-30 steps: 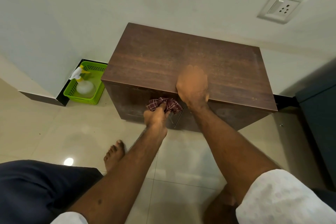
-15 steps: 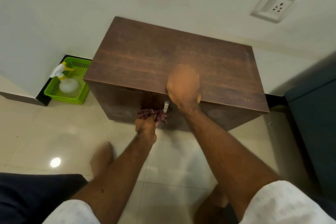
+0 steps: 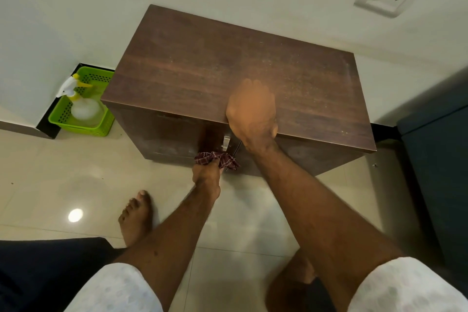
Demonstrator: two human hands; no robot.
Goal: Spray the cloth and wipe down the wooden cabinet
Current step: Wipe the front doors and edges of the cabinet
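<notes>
Our left hand (image 3: 206, 177) grips the bunched checked cloth (image 3: 229, 159) against the cabinet (image 3: 202, 66) front, just under the metal handle (image 3: 226, 141). Our right hand (image 3: 250, 109) lies flat on the top's front edge (holding nothing). The spray bottle (image 3: 83, 106) sits in the green basket (image 3: 103, 125), left of the cabinet.

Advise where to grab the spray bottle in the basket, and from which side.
Grip the spray bottle by its neck, just under the white trigger head, coming from above. It stands upright in the green basket, whose walls ring the round body. The cabinet stands close beside it, so probably only the top is free.
</notes>
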